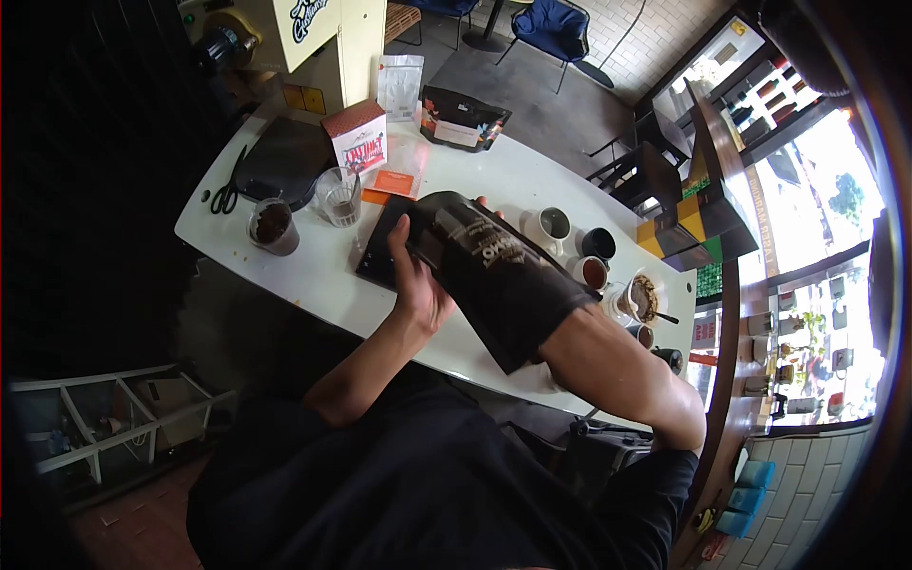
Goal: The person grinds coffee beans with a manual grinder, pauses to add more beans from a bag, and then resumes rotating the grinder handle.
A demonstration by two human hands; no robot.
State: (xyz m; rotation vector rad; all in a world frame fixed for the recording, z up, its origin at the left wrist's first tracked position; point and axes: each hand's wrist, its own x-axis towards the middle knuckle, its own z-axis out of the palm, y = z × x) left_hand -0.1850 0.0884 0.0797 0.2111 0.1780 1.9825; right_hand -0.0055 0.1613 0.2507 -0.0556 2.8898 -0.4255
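A large black coffee bag with pale print is held tilted over the white table. My left hand grips its far left end, thumb on the near side and fingers underneath. My right forearm runs to the bag's lower right end, where my right hand is hidden by the bag. Partly under the bag lies a flat black device. Left of it stand a clear glass and a glass of dark grounds.
Right of the bag stand a white cup, a dark cup and a cup of reddish-brown liquid. Farther back are a boxed package, a silver pouch and a black patterned pouch. Scissors lie at left.
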